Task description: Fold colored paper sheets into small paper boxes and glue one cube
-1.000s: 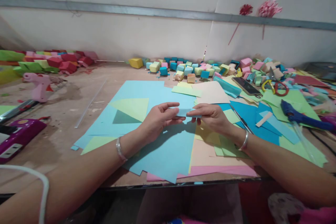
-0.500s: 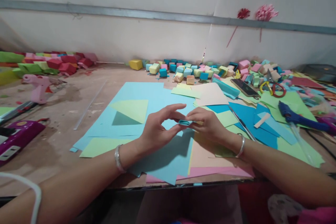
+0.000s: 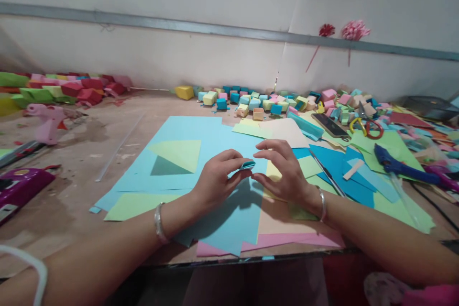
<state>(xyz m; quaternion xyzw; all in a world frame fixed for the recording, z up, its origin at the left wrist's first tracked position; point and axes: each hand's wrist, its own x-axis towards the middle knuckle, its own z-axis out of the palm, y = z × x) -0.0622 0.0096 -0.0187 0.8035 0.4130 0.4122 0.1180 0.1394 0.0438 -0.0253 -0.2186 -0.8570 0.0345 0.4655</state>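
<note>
Between the thumb and fingers of my left hand (image 3: 221, 174) is a small folded piece of blue paper (image 3: 247, 166), held above the sheets. My right hand (image 3: 283, 165) is just to its right, thumb and fingers apart and curved, with nothing visible in them. A large light-blue sheet (image 3: 193, 129) lies under both hands. On it rests a folded light-green sheet (image 3: 182, 153), one side raised and casting a shadow. Beneath my right hand are peach paper (image 3: 276, 217) and pink paper (image 3: 294, 240).
Many small paper boxes (image 3: 254, 103) line the wall. To the right lie a phone (image 3: 330, 125), scissors (image 3: 366, 126), a pen-like tool (image 3: 326, 172) and a blue glue gun (image 3: 405, 165). At left are a pink glue gun (image 3: 45, 122) and a purple power strip (image 3: 25, 189).
My right hand has let go of the folded blue paper and opened. My left hand now holds it alone. The view has shifted slightly.
</note>
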